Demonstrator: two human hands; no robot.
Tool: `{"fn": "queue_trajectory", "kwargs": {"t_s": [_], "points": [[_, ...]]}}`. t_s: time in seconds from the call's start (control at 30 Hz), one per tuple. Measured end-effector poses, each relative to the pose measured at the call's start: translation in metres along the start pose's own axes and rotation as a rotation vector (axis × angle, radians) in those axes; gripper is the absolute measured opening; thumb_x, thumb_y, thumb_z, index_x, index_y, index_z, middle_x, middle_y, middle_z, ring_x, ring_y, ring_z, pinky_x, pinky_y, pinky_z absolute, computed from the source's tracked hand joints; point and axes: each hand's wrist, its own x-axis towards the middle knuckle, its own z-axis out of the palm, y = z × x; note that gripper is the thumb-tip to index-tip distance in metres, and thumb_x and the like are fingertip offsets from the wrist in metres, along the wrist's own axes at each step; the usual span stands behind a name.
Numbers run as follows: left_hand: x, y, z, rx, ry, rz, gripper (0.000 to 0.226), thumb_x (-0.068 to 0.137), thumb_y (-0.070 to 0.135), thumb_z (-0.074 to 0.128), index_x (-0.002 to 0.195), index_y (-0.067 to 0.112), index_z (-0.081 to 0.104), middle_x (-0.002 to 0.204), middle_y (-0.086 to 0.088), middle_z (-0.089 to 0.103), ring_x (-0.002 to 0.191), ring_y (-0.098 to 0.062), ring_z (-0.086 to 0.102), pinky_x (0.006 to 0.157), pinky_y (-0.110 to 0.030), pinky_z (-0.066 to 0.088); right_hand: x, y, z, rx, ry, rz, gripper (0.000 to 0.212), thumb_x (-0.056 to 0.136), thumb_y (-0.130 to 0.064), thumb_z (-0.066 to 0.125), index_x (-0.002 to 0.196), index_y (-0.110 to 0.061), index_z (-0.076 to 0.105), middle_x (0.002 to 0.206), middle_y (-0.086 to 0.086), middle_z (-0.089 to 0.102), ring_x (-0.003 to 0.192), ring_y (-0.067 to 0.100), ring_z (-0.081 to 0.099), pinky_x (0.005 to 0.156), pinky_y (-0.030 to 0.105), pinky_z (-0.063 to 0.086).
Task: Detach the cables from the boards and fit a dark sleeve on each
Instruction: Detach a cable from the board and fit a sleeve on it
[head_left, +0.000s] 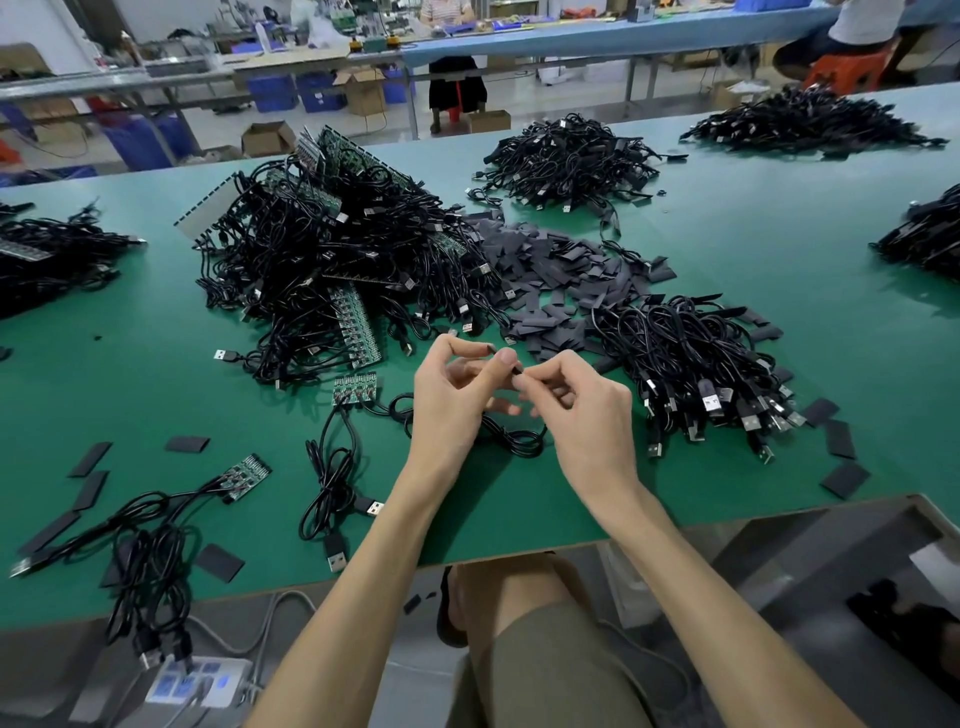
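Head view. Landmark: sleeve heap (561, 275), flat grey-black pieces, lay mid-way across the green table (779, 249). Left hand (452, 395): was held up just nearer than the sleeve heap, thumb and forefinger pinched on the end of a black cable (519, 441). Right hand (582, 405): close against the left at the fingertips, pinched on the same end, other fingers curled. Small dark piece at the pinch: sleeve or plug, could not be told. Cable's loop: lay on the table beneath both hands. Left of the sleeve heap, touching it: board-and-cable heap (332, 249). Nearer and right, touching it: loose cable bundle (691, 358). Nearer and left: small board (355, 388), cables attached; farther left, second board (247, 475), likewise. Well nearer and right, by the table edge: stray sleeves (844, 480).
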Motion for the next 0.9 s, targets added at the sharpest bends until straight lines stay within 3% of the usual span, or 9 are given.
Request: {"fn": "queue_trajectory", "kwargs": {"t_s": [0.23, 0.43, 0.57, 0.7, 0.8, 0.9], "points": [[-0.0004, 0.0002, -0.0005, -0.001, 0.024, 0.002, 0.027, 0.099, 0.021, 0.067, 0.093, -0.001, 0.052, 0.086, -0.023, 0.074, 0.059, -0.027, 0.069, 0.054, -0.030, 0.056, 0.0004, -0.0043, -0.0024, 0.136, -0.028, 0.107, 0.022, 0.083, -0.017, 0.084, 0.087, -0.013, 0.063, 0.075, -0.009, 0.073, 0.061, 0.011, 0.070, 0.062, 0.026, 0.057], [-0.0003, -0.0005, -0.0020, 0.022, -0.019, -0.027, 0.031, 0.099, 0.019, 0.067, 0.097, -0.009, 0.053, 0.085, -0.017, 0.076, 0.064, -0.026, 0.071, 0.056, -0.032, 0.059, 0.0008, -0.0022, -0.0020, 0.144, -0.040, 0.102, 0.027, 0.081, -0.016, 0.086, 0.085, -0.011, 0.060, 0.077, -0.011, 0.072, 0.060, 0.008, 0.069, 0.058, 0.015, 0.051], [0.0000, -0.0007, -0.0027, -0.031, -0.010, -0.063, 0.025, 0.097, 0.020, 0.069, 0.099, -0.003, 0.059, 0.082, -0.011, 0.076, 0.063, -0.024, 0.070, 0.056, -0.030, 0.058, 0.0003, -0.0018, -0.0011, 0.121, -0.039, 0.096, 0.026, 0.082, -0.018, 0.086, 0.086, -0.014, 0.060, 0.076, -0.012, 0.071, 0.063, 0.007, 0.069, 0.060, 0.020, 0.055], [0.0020, -0.0004, -0.0046, -0.164, -0.003, -0.055, 0.019, 0.099, 0.019, 0.066, 0.109, 0.003, 0.061, 0.102, -0.019, 0.076, 0.082, -0.026, 0.074, 0.066, -0.030, 0.059, 0.0031, -0.0015, -0.0039, 0.187, -0.079, 0.152, 0.018, 0.087, -0.026, 0.081, 0.092, -0.018, 0.066, 0.075, -0.009, 0.076, 0.065, 0.012, 0.071, 0.066, 0.027, 0.058], [0.0037, -0.0004, -0.0061, -0.219, -0.009, -0.028, 0.026, 0.100, 0.018, 0.064, 0.122, 0.005, 0.061, 0.107, -0.019, 0.075, 0.093, -0.027, 0.073, 0.070, -0.028, 0.058, 0.0057, 0.0009, -0.0042, 0.228, -0.122, 0.190, 0.007, 0.092, -0.019, 0.076, 0.094, -0.016, 0.069, 0.077, -0.002, 0.077, 0.066, 0.015, 0.072, 0.068, 0.027, 0.057], [0.0038, -0.0009, -0.0073, -0.211, -0.034, -0.019, 0.025, 0.098, 0.021, 0.067, 0.120, 0.009, 0.069, 0.109, -0.020, 0.074, 0.095, -0.028, 0.072, 0.072, -0.028, 0.058, 0.0060, 0.0024, -0.0042, 0.256, -0.135, 0.189, 0.003, 0.093, -0.012, 0.074, 0.094, -0.011, 0.072, 0.077, 0.001, 0.077, 0.067, 0.015, 0.072, 0.066, 0.024, 0.055]]}}
